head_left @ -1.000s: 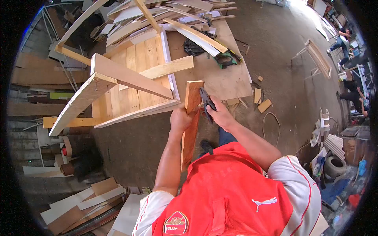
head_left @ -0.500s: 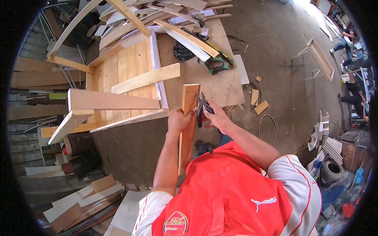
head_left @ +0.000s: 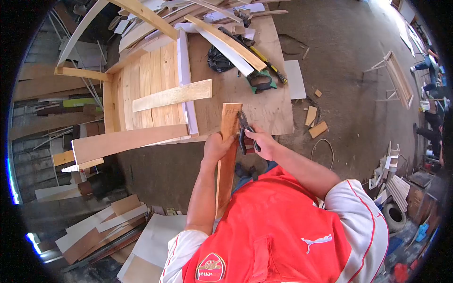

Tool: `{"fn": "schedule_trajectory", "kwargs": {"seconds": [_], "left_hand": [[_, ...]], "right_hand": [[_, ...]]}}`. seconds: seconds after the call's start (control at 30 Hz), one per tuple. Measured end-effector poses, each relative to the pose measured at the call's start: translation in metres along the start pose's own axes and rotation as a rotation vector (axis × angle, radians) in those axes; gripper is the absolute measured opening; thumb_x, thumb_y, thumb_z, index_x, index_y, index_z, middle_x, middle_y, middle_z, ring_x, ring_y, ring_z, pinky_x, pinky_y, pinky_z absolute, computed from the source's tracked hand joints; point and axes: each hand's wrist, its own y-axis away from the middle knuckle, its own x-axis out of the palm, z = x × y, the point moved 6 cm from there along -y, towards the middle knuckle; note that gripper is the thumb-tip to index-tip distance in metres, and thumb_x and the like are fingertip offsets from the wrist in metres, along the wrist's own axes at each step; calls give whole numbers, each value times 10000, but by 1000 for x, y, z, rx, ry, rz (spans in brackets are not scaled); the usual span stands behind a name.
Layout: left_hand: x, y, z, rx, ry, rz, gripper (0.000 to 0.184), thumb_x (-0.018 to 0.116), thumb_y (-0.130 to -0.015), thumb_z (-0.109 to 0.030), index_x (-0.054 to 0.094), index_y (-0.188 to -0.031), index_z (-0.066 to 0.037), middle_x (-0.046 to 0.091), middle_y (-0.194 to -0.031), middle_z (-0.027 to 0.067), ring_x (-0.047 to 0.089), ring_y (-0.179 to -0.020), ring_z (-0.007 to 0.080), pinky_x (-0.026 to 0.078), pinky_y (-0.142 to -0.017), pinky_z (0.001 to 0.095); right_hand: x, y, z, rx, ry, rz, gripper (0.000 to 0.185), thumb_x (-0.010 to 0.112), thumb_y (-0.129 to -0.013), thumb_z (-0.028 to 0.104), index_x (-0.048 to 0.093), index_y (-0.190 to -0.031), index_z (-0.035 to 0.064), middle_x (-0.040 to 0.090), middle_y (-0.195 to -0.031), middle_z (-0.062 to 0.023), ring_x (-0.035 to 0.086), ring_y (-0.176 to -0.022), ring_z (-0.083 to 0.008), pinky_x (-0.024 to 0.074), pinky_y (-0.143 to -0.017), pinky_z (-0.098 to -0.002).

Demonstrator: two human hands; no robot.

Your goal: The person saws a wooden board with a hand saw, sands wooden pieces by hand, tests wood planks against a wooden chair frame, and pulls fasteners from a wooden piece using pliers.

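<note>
A long reddish-brown wooden board [head_left: 228, 165] stands lengthwise in front of my body, its far end over the edge of the plywood table. My left hand [head_left: 218, 147] is closed around the board's left side, about a third of the way down. In my right hand [head_left: 263, 143] is a pair of pliers [head_left: 243, 128] with dark handles. The plier jaws are at the board's right edge near its far end; whether they grip anything there is too small to tell.
On the plywood table [head_left: 269, 111] lie a green-handled handsaw [head_left: 261, 81], a black plastic bag [head_left: 219, 59] and a wooden frame with slats [head_left: 153, 70]. Scrap wood is stacked behind. Wood offcuts [head_left: 318, 129] and a cable loop [head_left: 322, 151] lie on the floor at right. People are far right.
The view has shifted slightly. The pliers and right hand remain by the board's right edge, with the jaws looking more closed than before.
</note>
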Motion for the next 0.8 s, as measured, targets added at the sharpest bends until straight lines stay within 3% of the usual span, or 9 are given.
{"fn": "schedule_trajectory", "kwargs": {"seconds": [0.2,0.3,0.47,0.67,0.8], "left_hand": [[7,-2,5,-1,12,68,447,711,-879,-407,749,-940,34,692,-825,312,708,-843,467,554,-723,509],[13,-2,8,-21,45,67,378,702,-861,-339,745,-933,30,691,-831,311,708,-842,463,555,-729,516],[33,-10,40,-21,-32,88,300,693,-820,-253,741,-931,22,696,-845,303,709,-846,457,552,-739,531],[29,-12,24,-8,-3,120,299,695,-809,-235,743,-949,25,698,-857,307,712,-860,452,556,-749,524],[34,-20,20,0,-29,127,377,715,-850,-323,746,-979,30,697,-853,312,711,-864,457,554,-747,520]], "right_hand": [[0,-7,-16,128,-183,59,244,541,-1081,309,553,-1266,151,705,-974,-74,704,-846,-230,590,-726,-486],[1,-13,-27,194,-298,72,311,468,-1109,347,579,-1273,107,708,-1079,-103,705,-965,-266,588,-859,-523],[9,-7,-22,192,-349,120,367,427,-1117,360,541,-1346,97,697,-1224,-146,709,-1090,-305,580,-887,-540],[11,2,-6,229,-284,97,371,415,-1120,368,509,-1396,138,676,-1314,-163,694,-1164,-339,549,-935,-561],[-2,4,-1,225,-178,43,368,425,-1120,361,516,-1413,158,669,-1339,-149,690,-1172,-327,543,-935,-549]]}}
